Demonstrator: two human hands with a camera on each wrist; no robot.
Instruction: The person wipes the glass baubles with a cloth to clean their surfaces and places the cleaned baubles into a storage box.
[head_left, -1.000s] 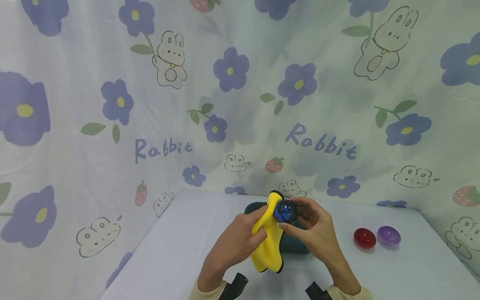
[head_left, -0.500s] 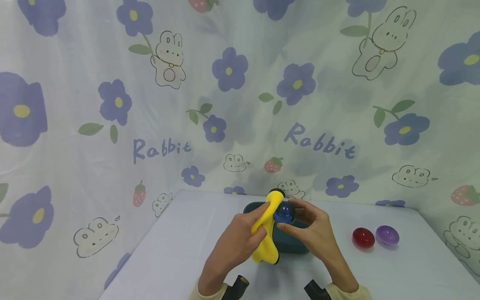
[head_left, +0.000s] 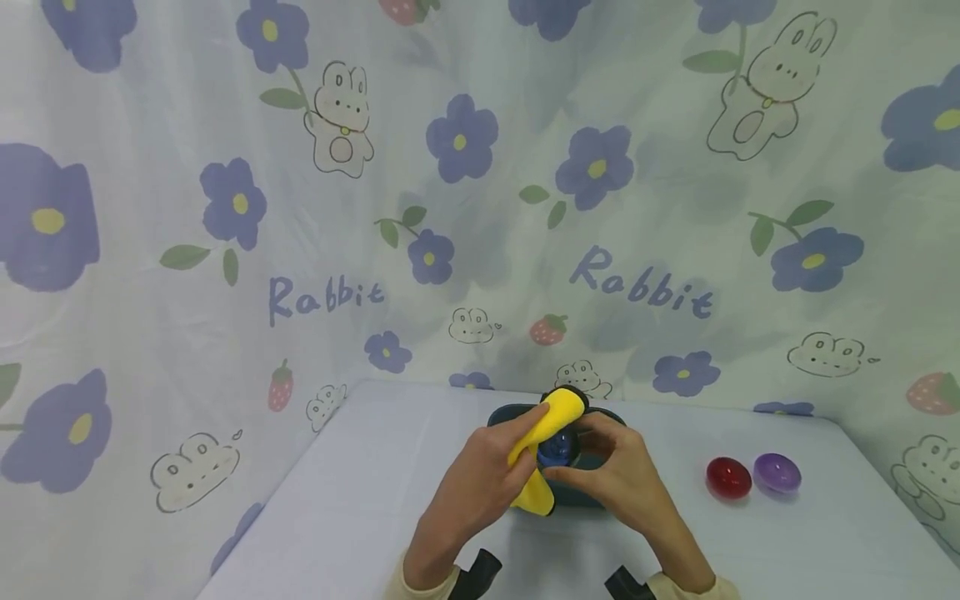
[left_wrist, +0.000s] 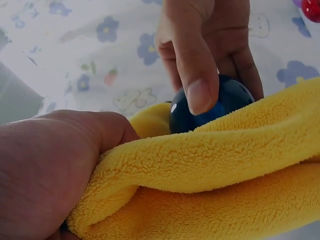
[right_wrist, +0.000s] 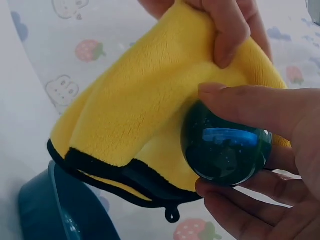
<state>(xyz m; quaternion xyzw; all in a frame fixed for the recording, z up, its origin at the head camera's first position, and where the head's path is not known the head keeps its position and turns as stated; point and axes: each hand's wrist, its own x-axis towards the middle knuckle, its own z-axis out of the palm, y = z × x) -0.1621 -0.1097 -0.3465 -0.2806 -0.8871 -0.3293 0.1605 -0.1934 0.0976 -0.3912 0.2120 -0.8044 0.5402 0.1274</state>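
While the printed curtain (head_left: 225, 208) fills the far side and both flanks, the pale table (head_left: 360, 500) spreads out near us. On it, just beyond the hands, sits a dark teal bowl (head_left: 504, 414), its rim showing again low in the right wrist view. Over that bowl, the yellow cloth (head_left: 551, 417) is bunched up, black-edged, draped over the top of the ball. Left hand (head_left: 480, 483) has fingers curled tight, clamped on the cloth, pressing it against the ball. Right hand (head_left: 622, 483) has thumb above and fingers below, pinching the ball from the right. And there's the blue ball (head_left: 557, 446), glossy, held above the table between both hands at centre, half wrapped. Off to the right, well apart from the action, a red ball (head_left: 728, 477) rests on the table, touching or just beside a purple ball (head_left: 777, 472).
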